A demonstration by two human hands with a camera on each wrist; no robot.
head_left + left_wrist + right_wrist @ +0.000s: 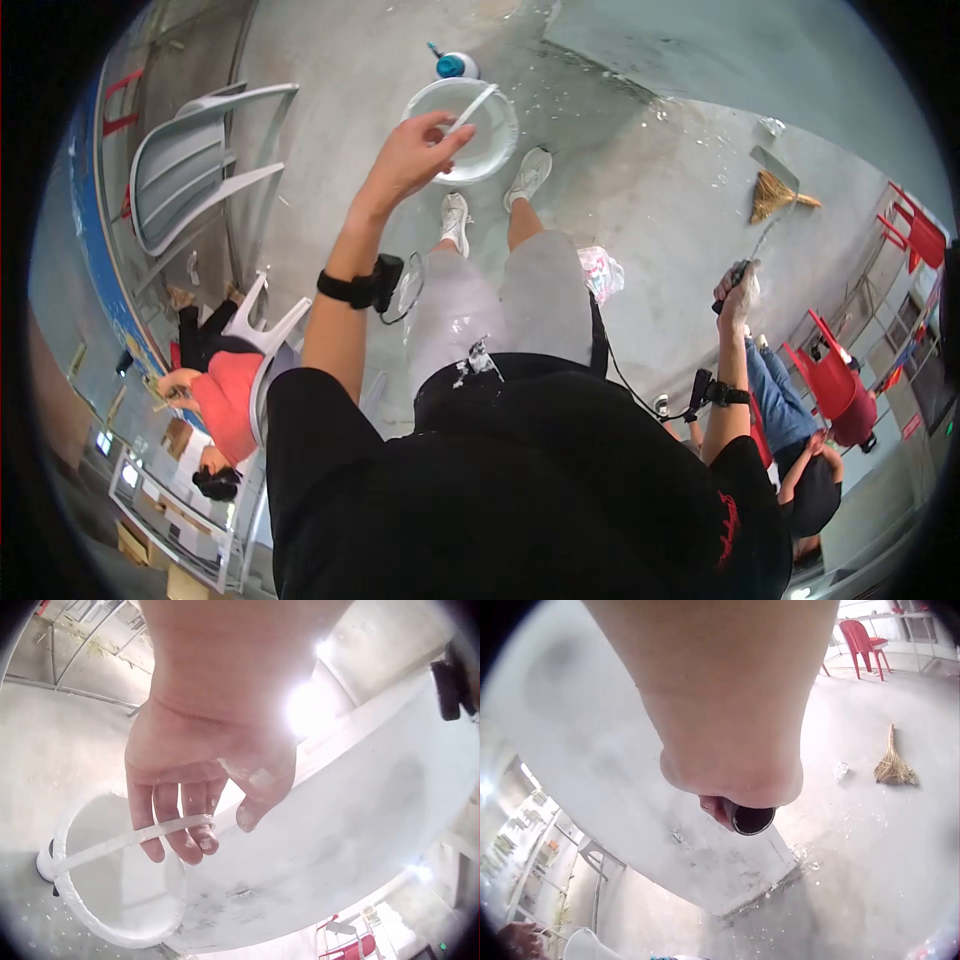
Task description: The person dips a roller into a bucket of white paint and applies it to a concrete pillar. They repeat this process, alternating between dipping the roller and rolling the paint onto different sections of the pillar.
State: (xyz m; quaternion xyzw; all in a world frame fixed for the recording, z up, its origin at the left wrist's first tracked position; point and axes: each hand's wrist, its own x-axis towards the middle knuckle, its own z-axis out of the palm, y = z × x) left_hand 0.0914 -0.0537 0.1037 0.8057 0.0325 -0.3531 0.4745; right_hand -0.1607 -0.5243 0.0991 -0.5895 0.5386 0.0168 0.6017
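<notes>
My left hand (405,160) reaches over a white bucket (512,135) on the floor. Its fingers hold one end of a flat white strip (112,844), which runs out across the bucket's mouth. White smears mark the thumb side of this palm in the left wrist view. Off to the right, my right hand (738,298) grips the dark handle (730,280) of a trowel-like tool. A thin neck and a flat grey blade (775,165) extend beyond it, overlapping the broom. The right wrist view shows the handle's hollow end (752,819); the hand hides the rest.
A blue-capped bottle (452,66) stands behind the bucket. The large pale wall (700,50) rises ahead. A straw broom (894,769) and crumpled foil (841,772) lie on the speckled floor. Grey chairs (190,160) and a seated person (232,400) are left; red chairs (828,370) and people right.
</notes>
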